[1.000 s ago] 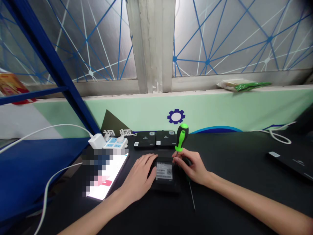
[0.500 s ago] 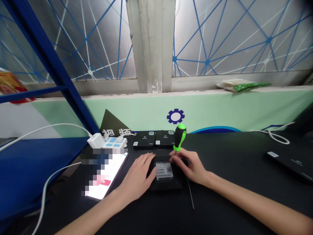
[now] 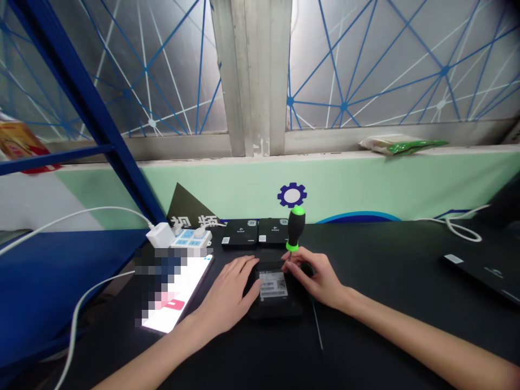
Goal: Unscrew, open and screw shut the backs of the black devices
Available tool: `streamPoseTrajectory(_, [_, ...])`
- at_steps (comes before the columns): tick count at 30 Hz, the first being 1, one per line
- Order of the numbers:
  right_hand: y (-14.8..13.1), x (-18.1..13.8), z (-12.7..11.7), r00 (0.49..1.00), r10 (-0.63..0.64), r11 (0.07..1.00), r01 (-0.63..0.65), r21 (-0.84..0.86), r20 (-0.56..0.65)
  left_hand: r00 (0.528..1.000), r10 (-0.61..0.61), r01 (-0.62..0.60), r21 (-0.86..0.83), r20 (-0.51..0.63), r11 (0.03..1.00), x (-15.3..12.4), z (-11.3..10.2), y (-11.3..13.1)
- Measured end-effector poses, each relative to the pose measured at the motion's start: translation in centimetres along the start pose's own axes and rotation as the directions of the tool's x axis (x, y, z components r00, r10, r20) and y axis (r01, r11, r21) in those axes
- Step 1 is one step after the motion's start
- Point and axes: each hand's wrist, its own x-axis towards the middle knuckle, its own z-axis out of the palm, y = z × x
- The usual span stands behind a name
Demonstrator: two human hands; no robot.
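Observation:
A flat black box point(image 3: 276, 310) with a white printed label lies on the black table in front of me. My left hand point(image 3: 233, 290) rests along its left side, fingers stretched out and thumb near the label. My right hand point(image 3: 314, 273) pinches the shaft of a green-and-black screwdriver point(image 3: 296, 230) just below the handle. The screwdriver stands nearly upright over the box's far right corner; its tip is hidden by my fingers. A second thin metal shaft point(image 3: 317, 326) sticks out from under my right hand, its other end mostly hidden.
Two black boxes point(image 3: 240, 234) stand behind, by the wall. At left are a lit phone point(image 3: 179, 295), a white power strip point(image 3: 190, 238) and a charger point(image 3: 160, 234) with a white cable. Another black box point(image 3: 483, 273) lies at far right, near a white cable loop point(image 3: 463, 230).
The screwdriver handle has turned and tilted slightly to the left, closer to upright. My left hand and the labelled box stay in place.

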Motion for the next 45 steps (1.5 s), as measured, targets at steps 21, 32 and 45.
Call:
streamPoseTrajectory(21, [0.27,-0.04,-0.07,1.000,-0.003,0.999,0.002,0.040,0.027,1.000,-0.006,0.006,0.006,0.002,1.000,-0.03,-0.13,0.04])
streamPoseTrajectory(32, [0.35,0.02,0.08,1.000,0.022,0.999,-0.021,0.037,-0.019,1.000,-0.001,0.001,-0.001,0.011,1.000,0.02,0.03,-0.13])
streamPoseTrajectory(45, [0.54,0.02,-0.12,0.999,-0.050,0.997,0.050,-0.058,-0.007,1.000,0.010,-0.009,0.030,-0.005,0.999,0.10,0.08,-0.07])
